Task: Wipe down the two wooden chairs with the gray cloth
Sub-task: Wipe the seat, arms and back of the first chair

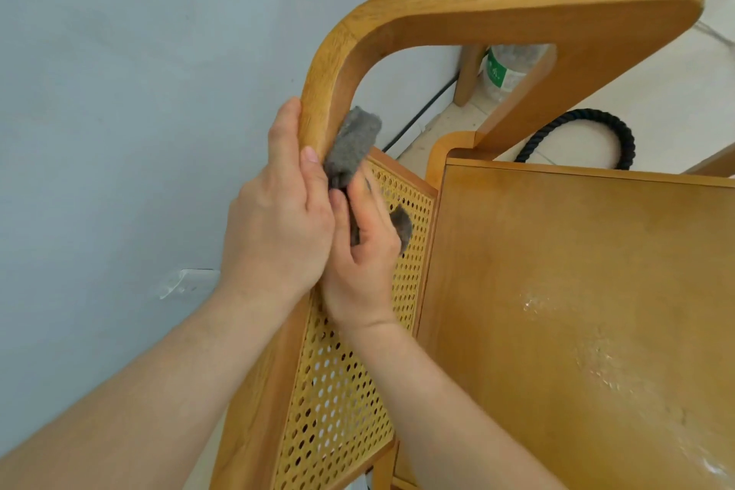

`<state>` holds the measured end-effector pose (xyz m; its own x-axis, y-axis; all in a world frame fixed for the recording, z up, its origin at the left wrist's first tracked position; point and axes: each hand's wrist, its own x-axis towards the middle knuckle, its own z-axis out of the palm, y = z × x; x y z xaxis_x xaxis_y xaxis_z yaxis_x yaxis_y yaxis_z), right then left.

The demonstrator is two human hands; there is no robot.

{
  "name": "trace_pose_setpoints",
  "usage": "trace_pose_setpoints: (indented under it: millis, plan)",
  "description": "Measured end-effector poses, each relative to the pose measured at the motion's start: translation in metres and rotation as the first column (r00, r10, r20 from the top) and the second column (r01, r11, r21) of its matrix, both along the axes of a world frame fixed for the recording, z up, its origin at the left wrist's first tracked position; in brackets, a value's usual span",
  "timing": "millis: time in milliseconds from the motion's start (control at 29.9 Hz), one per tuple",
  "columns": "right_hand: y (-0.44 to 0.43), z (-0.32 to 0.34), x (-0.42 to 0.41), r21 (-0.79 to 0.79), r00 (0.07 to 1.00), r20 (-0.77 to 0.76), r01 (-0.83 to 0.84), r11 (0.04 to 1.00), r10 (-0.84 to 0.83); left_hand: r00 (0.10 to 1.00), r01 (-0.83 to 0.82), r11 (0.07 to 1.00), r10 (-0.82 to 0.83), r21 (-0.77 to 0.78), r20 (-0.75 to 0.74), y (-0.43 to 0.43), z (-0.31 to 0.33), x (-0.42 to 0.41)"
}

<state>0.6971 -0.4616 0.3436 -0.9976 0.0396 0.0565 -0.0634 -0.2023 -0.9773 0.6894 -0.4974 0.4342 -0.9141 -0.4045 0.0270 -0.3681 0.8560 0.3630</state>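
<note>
A wooden chair (517,8) with a curved armrest, a woven cane back panel (338,390) and a flat wooden seat (576,310) fills the view. My left hand (278,219) grips the curved back post of the frame from the outside. My right hand (366,251) is closed on the gray cloth (354,143) and presses it against the inner side of that post, just below the bend. Part of the cloth sticks out below my right fingers. A second chair is not clearly seen.
A pale wall (139,91) lies to the left with a socket (183,284) on it. Beyond the chair, on the light floor, are a black rope loop (620,131), a plastic bottle (509,68), a black cable and a wooden furniture leg (469,76).
</note>
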Motion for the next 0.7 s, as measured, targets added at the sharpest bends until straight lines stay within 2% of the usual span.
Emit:
trace_pose_setpoints:
  millis: [33, 67, 100, 167, 201, 234, 267, 301, 368, 435, 468, 502, 535, 602, 635, 669, 702]
  plan:
    - [0.005, -0.021, -0.002, 0.123, 0.999, -0.033, -0.002, 0.992, 0.006, 1.0, -0.002, 1.0, 0.002, -0.002, 0.012, 0.001, 0.0, 0.0]
    - [0.014, -0.046, -0.003, 0.21, 0.998, 0.051, 0.015, 0.978, -0.026, 1.0, -0.006, 1.0, 0.006, -0.008, 0.018, 0.001, 0.001, 0.0]
    - [0.023, -0.068, -0.003, 0.232, 0.97, 0.225, 0.035, 0.972, -0.088, 1.0, -0.004, 1.0, 0.004, -0.013, 0.02, 0.001, 0.001, 0.0]
    - [0.038, -0.099, 0.002, 0.206, 0.79, 0.578, 0.103, 0.973, -0.206, 1.0, 0.008, 1.0, -0.008, -0.017, 0.022, 0.003, 0.001, 0.0]
    - [0.038, -0.099, 0.005, 0.169, 0.704, 0.678, 0.134, 0.977, -0.214, 1.0, 0.009, 1.0, -0.009, -0.025, 0.021, 0.002, 0.001, 0.0]
    - [0.033, -0.087, 0.008, 0.113, 0.665, 0.724, 0.142, 0.983, -0.18, 1.0, 0.01, 0.999, -0.01, -0.036, 0.015, 0.002, 0.001, 0.0]
    - [0.025, -0.067, 0.011, 0.045, 0.687, 0.713, 0.154, 0.987, -0.14, 1.0, 0.014, 0.999, -0.013, -0.043, 0.008, 0.002, 0.001, 0.0]
    - [0.017, -0.042, 0.014, -0.023, 0.764, 0.636, 0.16, 0.987, -0.11, 1.0, 0.017, 0.999, -0.017, -0.045, 0.004, 0.003, 0.001, 0.0]
    - [0.003, 0.007, 0.031, -0.111, 0.944, 0.327, 0.091, 0.99, -0.05, 1.0, 0.003, 0.999, -0.003, -0.041, 0.009, 0.002, 0.0, 0.0]
    - [0.002, 0.008, 0.044, -0.04, 0.996, 0.088, 0.026, 0.999, -0.022, 1.0, 0.0, 1.0, 0.0, -0.027, 0.02, 0.001, 0.0, 0.0]
    - [0.006, -0.012, 0.044, 0.053, 0.997, 0.072, 0.023, 0.998, -0.027, 1.0, -0.001, 1.0, 0.001, -0.027, 0.02, 0.001, 0.001, -0.001]
    - [0.012, -0.039, 0.042, 0.138, 0.988, 0.145, 0.038, 0.99, -0.058, 1.0, 0.001, 1.0, -0.001, -0.032, 0.019, 0.001, 0.001, -0.001]
    - [0.019, -0.064, 0.038, 0.177, 0.94, 0.314, 0.077, 0.981, -0.131, 1.0, 0.007, 0.999, -0.007, -0.037, 0.017, 0.001, 0.001, -0.001]
    - [0.033, -0.093, 0.033, 0.178, 0.691, 0.676, 0.183, 0.967, -0.255, 1.0, 0.026, 0.998, -0.025, -0.049, 0.016, 0.002, 0.001, -0.001]
    - [0.036, -0.094, 0.032, 0.154, 0.595, 0.758, 0.235, 0.96, -0.267, 0.999, 0.032, 0.998, -0.031, -0.051, 0.017, 0.002, 0.001, 0.0]
    - [0.032, -0.084, 0.034, 0.1, 0.567, 0.788, 0.266, 0.959, -0.24, 0.999, 0.036, 0.998, -0.035, -0.054, 0.012, 0.001, 0.0, 0.0]
    - [0.025, -0.064, 0.036, 0.008, 0.611, 0.771, 0.27, 0.963, -0.178, 0.999, 0.037, 0.998, -0.037, -0.056, 0.006, 0.0, 0.0, 0.0]
